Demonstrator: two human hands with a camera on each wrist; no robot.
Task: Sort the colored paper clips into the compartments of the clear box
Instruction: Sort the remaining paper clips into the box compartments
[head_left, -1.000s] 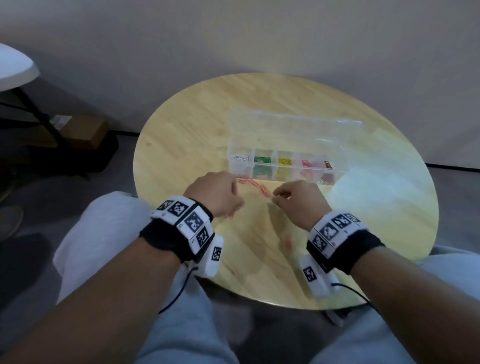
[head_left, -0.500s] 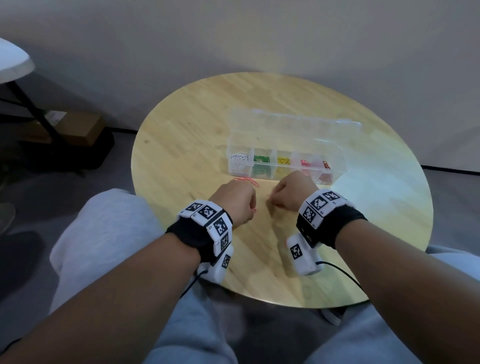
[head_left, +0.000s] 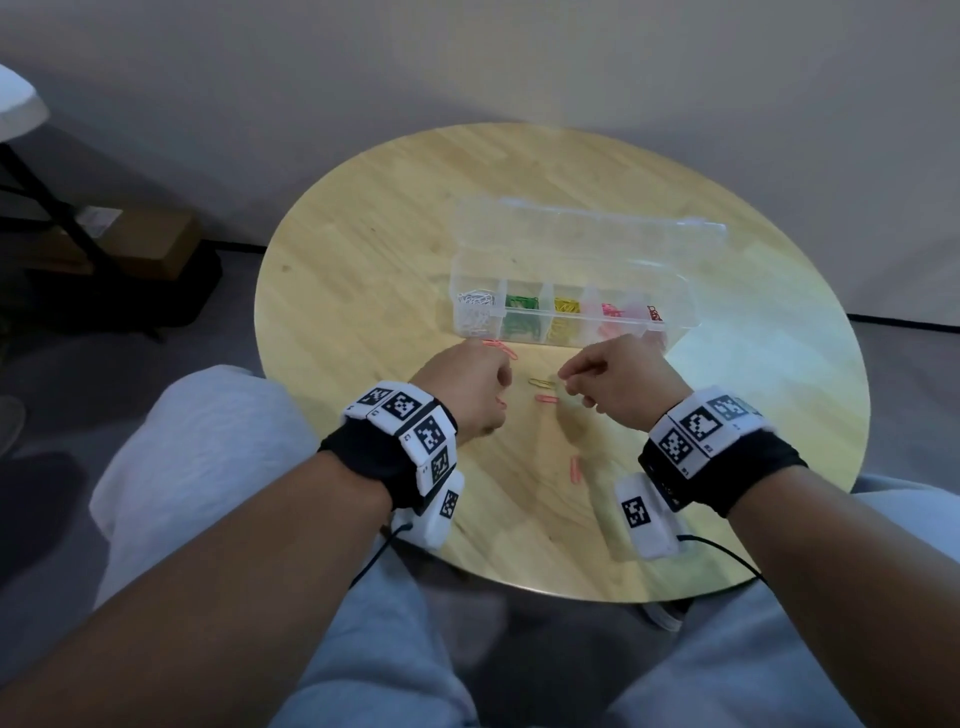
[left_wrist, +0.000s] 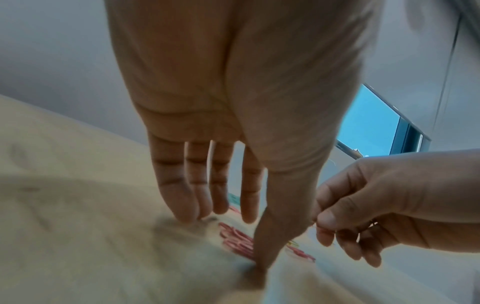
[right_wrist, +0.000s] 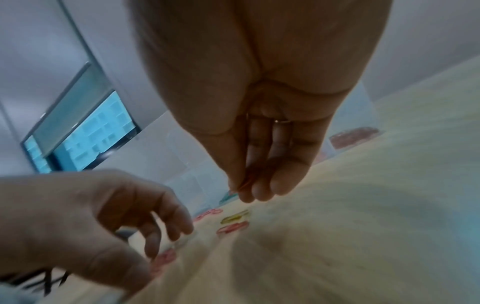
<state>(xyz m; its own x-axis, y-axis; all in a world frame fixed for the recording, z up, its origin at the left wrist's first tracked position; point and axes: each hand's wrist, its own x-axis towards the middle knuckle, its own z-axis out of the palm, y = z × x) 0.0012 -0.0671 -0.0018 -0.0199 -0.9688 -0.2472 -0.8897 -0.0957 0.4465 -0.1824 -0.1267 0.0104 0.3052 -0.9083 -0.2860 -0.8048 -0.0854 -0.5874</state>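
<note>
The clear box (head_left: 597, 270) stands open mid-table, its compartments holding white, green, yellow, pink and red clips. My left hand (head_left: 467, 384) is just before it, its straight fingers (left_wrist: 182, 205) and thumb touching the table around a small pile of pink clips (left_wrist: 239, 240). More pink clips (head_left: 501, 347) show past its knuckles. My right hand (head_left: 613, 384) hovers to the right, thumb and fingers (right_wrist: 236, 181) pinching a thin reddish clip (right_wrist: 245, 183). Between the hands lie a yellow clip (head_left: 541, 383) and a pink clip (head_left: 546, 399).
The box's lid (head_left: 587, 228) lies folded back behind it. Another pink clip (head_left: 575, 467) lies nearer me on the round wooden table (head_left: 363, 291). My knees are at the table's near edge. A dark stand and boxes are on the floor at left.
The hands, close together half a second ago, have drawn apart. The right hand has risen with a clip pinched, uncovering the yellow and pink clips between them.
</note>
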